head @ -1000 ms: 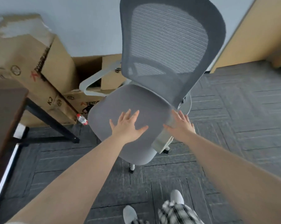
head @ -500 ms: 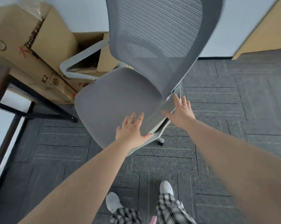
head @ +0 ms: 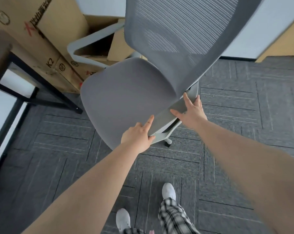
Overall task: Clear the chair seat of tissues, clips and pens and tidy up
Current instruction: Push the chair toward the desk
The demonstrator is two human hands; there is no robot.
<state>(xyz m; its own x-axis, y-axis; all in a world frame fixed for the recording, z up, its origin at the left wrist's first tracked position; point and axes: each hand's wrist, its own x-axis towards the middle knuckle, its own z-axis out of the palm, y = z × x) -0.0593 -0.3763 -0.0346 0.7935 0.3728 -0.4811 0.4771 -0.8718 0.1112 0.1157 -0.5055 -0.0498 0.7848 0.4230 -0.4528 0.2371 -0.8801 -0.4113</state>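
Chair seat (head: 126,98): bare grey cushion, just ahead of both hands; no tissues, clips or pens visible.
Left hand (head: 139,134): gripping the seat's near edge, forefinger out.
Right hand (head: 190,112): spread wide, pressing the pale armrest (head: 180,105).
Handling: likely rolls and swivels easily; hold rigid edges.
Hidden: most of the base and casters.

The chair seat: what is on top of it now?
Nothing loose shows on the chair seat; only the left hand grips its near edge. The strip beneath the backrest is hidden.
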